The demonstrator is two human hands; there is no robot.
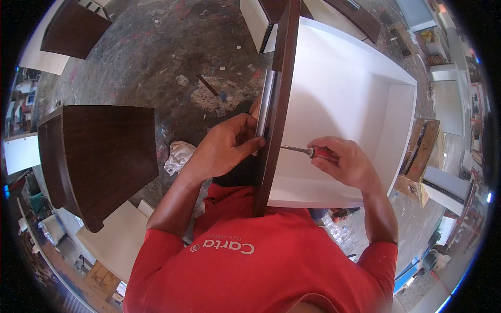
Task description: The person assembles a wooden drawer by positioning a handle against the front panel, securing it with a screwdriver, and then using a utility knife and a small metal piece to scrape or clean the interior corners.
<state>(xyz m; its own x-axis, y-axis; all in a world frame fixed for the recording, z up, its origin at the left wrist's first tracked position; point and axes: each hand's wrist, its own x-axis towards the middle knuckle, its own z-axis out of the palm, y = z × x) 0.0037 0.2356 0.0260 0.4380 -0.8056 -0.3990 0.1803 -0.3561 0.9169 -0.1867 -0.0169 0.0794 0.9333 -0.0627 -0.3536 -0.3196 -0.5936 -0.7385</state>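
A white drawer (334, 78) with a dark brown front panel (282, 94) stands upright before me, its open inside facing right. Along the panel's outer face runs a silver drawer handle (266, 101). My left hand (229, 143) is closed round the lower end of this handle, thumb against it. Inside the drawer, my right hand (342, 159) grips a screwdriver (322, 153) with a red handle. Its thin shaft points left, and the tip is at or very near the panel's inner face; whether it sits in a screw cannot be made out.
At left stands a dark brown cabinet piece (104, 161), with another dark drawer front (75, 28) behind it. A white cloth (180, 157) and a dark strip (208, 85) lie on the stained floor. To the right is a wooden crate (420, 154).
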